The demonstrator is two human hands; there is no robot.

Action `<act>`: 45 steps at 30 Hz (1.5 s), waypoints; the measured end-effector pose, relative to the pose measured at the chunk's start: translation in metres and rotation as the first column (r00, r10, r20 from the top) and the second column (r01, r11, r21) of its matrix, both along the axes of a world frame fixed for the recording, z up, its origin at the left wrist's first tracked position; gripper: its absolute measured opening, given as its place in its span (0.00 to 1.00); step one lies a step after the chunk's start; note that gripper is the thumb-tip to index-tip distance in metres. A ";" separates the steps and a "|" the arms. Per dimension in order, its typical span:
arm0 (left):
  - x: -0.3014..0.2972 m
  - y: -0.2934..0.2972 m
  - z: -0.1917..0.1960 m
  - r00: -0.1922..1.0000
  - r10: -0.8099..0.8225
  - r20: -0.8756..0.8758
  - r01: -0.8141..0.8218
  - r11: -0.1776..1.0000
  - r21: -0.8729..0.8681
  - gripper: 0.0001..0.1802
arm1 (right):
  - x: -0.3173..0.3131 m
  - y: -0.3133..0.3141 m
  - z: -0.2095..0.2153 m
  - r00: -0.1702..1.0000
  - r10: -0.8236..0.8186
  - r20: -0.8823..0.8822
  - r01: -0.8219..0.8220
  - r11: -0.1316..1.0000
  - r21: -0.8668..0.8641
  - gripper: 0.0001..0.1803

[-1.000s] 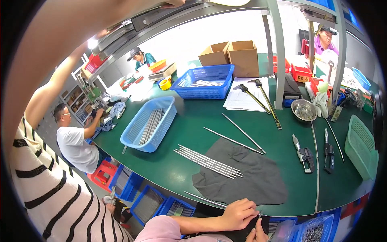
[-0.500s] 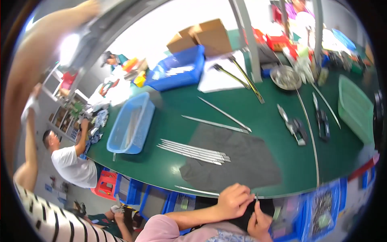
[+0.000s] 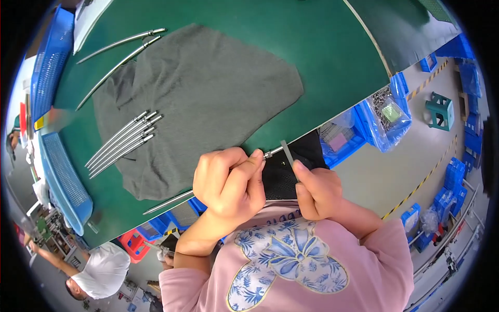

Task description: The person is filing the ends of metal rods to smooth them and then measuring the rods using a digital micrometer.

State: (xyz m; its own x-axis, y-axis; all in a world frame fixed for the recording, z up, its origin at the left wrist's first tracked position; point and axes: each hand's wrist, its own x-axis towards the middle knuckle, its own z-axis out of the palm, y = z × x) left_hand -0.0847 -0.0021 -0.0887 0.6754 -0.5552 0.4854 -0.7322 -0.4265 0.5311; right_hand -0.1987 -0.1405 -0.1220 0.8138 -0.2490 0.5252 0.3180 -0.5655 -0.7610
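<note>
My left hand (image 3: 228, 182) is closed around a slim silver metal rod (image 3: 169, 202) at the table's near edge. Its pointed end sticks out left of the fist, and its collared end shows past my thumb. In my right hand (image 3: 319, 190), a thin flat grey metal strip (image 3: 287, 153) is pinched between thumb and fingers, upright against or very close to that collared end; contact is unclear. Several similar rods (image 3: 125, 143) lie side by side on a dark grey cloth (image 3: 208, 88), left of my hands. Farther off rest two more rods (image 3: 117, 73), partly on the cloth.
The green table (image 3: 332, 67) has blue baskets (image 3: 65, 179) along its left side. Below its right edge, a blue bin (image 3: 387, 125) holds small metal parts in plastic. A green stool (image 3: 440, 112) stands on the floor. At lower left, a person in white (image 3: 106, 270) is at work.
The view has tilted down and come closer to my hands. The strip in my right hand now shows plainly at the rod's end. My left hand still grips the rod.
</note>
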 end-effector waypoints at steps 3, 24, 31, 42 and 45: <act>-0.005 0.001 0.000 1.000 -0.005 0.015 0.006 1.000 -0.006 0.11 | -0.011 0.000 0.005 0.979 0.094 -0.184 -0.100 0.995 -0.024 0.26; -0.004 -0.001 -0.008 0.995 0.012 0.098 -0.006 0.998 -0.055 0.13 | -0.009 0.014 0.034 0.936 -0.100 -0.337 -0.032 0.930 -0.367 0.33; -0.001 -0.003 -0.013 0.989 0.033 0.143 -0.019 0.995 -0.095 0.11 | -0.017 0.011 0.035 0.920 -0.087 -0.382 -0.054 0.938 -0.343 0.34; 0.001 -0.005 -0.012 0.990 0.028 0.139 -0.012 0.994 -0.111 0.10 | 0.007 0.012 0.038 0.941 -0.113 -0.320 -0.033 0.908 -0.417 0.34; 0.001 -0.005 -0.012 0.991 0.036 0.132 -0.022 0.994 -0.105 0.09 | -0.006 0.017 0.009 0.970 -0.126 -0.209 0.029 0.908 -0.417 0.33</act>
State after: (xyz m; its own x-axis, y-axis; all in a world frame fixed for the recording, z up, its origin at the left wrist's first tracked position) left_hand -0.0837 -0.0066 -0.1003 0.6157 -0.4787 0.6259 -0.7877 -0.3968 0.4713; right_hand -0.2043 -0.1230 -0.1127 0.9093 -0.1199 0.3985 0.1078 -0.8571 -0.5037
